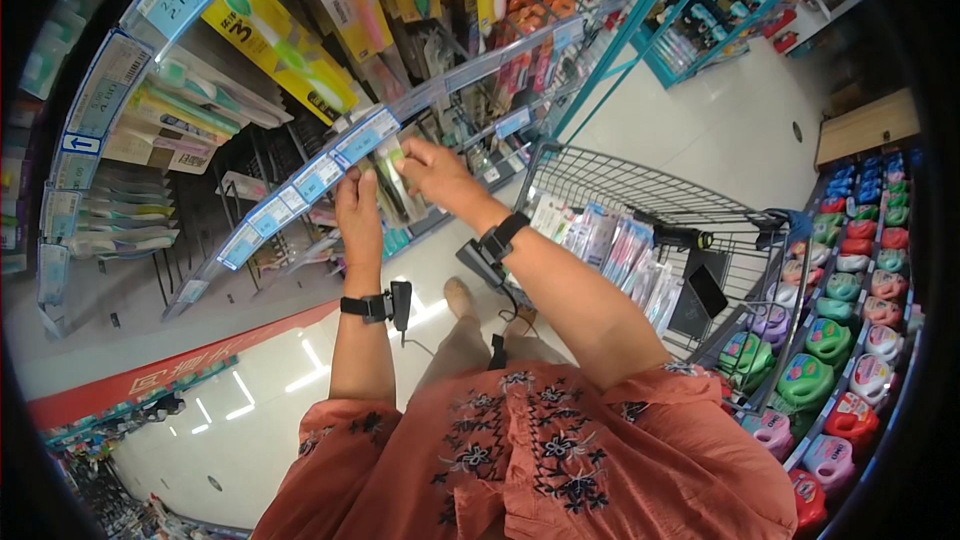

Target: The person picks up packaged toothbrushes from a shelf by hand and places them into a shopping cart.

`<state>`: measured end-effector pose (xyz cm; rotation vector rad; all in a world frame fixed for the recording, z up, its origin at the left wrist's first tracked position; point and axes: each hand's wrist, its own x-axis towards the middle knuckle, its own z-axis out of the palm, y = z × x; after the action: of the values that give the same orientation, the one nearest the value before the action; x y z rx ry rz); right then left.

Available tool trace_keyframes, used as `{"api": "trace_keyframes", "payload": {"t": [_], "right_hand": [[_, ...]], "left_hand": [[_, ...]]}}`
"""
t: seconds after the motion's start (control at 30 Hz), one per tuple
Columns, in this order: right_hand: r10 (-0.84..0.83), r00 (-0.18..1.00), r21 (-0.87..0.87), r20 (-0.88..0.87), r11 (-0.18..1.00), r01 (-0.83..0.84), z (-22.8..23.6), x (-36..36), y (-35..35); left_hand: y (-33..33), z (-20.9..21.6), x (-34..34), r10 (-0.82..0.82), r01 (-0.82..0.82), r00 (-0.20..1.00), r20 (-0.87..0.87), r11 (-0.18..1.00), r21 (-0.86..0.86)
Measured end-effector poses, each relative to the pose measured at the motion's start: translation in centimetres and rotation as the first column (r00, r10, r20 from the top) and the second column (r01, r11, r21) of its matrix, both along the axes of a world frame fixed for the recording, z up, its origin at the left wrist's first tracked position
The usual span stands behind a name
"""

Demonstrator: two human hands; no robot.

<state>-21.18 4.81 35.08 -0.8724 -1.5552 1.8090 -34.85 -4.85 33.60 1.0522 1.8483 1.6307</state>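
My left hand [360, 212] and my right hand [440, 180] meet just below the price-label strip [305, 180] of a toothbrush shelf. Between them is a slim, clear-fronted toothbrush pack [393, 185] with pale green and dark parts. My right fingers close on its upper right side. The left thumb and fingers pinch at its left edge, partly hiding it. Whether the pack still hangs on a hook is not visible. Above the strip hangs a yellow toothbrush pack [290, 50] with a green brush inside.
A wire shopping cart [650, 180] stands at my right, with rows of toothbrush packs [620, 250] and a phone [707, 290] in it. Beyond it are shelves of colourful detergent bottles [805, 380]. More hanging toothbrush packs [125, 210] fill the left side. A teal rack [690, 30] stands farther off.
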Motion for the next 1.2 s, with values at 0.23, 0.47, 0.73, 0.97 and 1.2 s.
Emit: {"api": "trace_keyframes", "payload": {"t": [0.23,0.47,0.73,0.97,1.2], "right_hand": [[0.086,0.991,-0.091,0.105,0.993,-0.077,-1.7,2.9,-1.3],[-0.028,0.998,-0.323,0.062,0.945,0.046,-1.9,7.4,-3.6],[-0.035,0.999,-0.394,0.008,0.919,0.036,0.9,10.9,-5.5],[0.038,0.999,-0.445,-0.038,0.894,-0.051,3.8,12.9,-6.9],[0.009,0.993,-0.33,-0.121,0.943,-0.049,5.7,14.5,-7.2]], "left_hand": [[-1.6,-2.7,1.0,-0.095,0.1,0.994,0.054,0.989,-0.11],[-4.2,-1.8,4.5,-0.225,0.314,0.893,0.39,0.932,-0.182],[-6.2,2.4,7.5,-0.317,0.441,0.861,0.397,0.854,-0.275],[-6.0,3.9,8.6,-0.288,0.412,0.842,0.456,0.889,-0.199],[-6.4,5.7,9.4,-0.334,0.452,0.787,0.518,0.885,-0.116]]}}
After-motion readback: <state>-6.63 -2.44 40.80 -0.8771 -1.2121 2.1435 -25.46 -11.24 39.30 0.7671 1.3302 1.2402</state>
